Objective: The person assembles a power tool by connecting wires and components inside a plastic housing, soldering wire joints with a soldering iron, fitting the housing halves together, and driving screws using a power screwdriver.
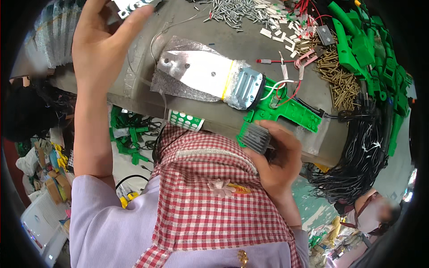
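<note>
My left hand (100, 49) is raised at the upper left, with thumb and fingers pinched on a white part (134, 6) that is cut off by the top edge. At the table's near edge, my right hand (283, 156) grips a dark grey ribbed metal block (255, 138), which overlaps the near part of a green plastic tool housing (308, 119). Red, white and black wires lie in and over this housing. Joined at its left is a silvery slotted metal head (248, 89), then a flat silver plate (192, 69) partly wrapped in bubble wrap with a yellow band.
Loose silver screws (232, 13), white connectors (286, 38) and brass-coloured screws (337, 80) are heaped toward the back right. Green housings (362, 49) pile up at the right, above a bundle of black cables (353, 152). Another person (371, 214) is at the lower right.
</note>
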A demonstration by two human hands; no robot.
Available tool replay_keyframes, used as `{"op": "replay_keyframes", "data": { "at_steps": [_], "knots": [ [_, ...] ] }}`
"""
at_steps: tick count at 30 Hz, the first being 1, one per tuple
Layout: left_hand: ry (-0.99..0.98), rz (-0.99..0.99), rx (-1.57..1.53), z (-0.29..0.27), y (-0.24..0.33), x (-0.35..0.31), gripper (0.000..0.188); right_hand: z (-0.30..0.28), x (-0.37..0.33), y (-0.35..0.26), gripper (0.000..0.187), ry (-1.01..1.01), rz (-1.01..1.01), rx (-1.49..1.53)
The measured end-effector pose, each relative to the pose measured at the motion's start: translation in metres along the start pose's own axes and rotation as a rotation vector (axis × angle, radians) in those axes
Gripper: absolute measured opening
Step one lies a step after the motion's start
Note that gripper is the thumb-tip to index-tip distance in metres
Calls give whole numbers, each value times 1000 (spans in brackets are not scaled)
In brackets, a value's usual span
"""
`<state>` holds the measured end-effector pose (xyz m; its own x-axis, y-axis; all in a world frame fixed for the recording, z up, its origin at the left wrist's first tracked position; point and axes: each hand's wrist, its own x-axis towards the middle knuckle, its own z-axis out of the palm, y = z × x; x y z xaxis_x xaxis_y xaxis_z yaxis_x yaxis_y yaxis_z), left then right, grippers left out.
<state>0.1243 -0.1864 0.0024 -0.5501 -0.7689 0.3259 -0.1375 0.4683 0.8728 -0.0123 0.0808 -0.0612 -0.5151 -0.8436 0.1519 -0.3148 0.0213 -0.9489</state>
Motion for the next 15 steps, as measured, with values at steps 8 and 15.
{"op": "replay_keyframes", "data": {
  "at_steps": [8, 15],
  "knots": [
    [-475, 18, -312, 59, -42, -19, 66, 3, 2, 0, 54, -37, -101, -166],
    [-524, -40, -301, 58, -42, -18, 65, -2, 11, -6, 59, -122, -153, -252]
  ]
}}
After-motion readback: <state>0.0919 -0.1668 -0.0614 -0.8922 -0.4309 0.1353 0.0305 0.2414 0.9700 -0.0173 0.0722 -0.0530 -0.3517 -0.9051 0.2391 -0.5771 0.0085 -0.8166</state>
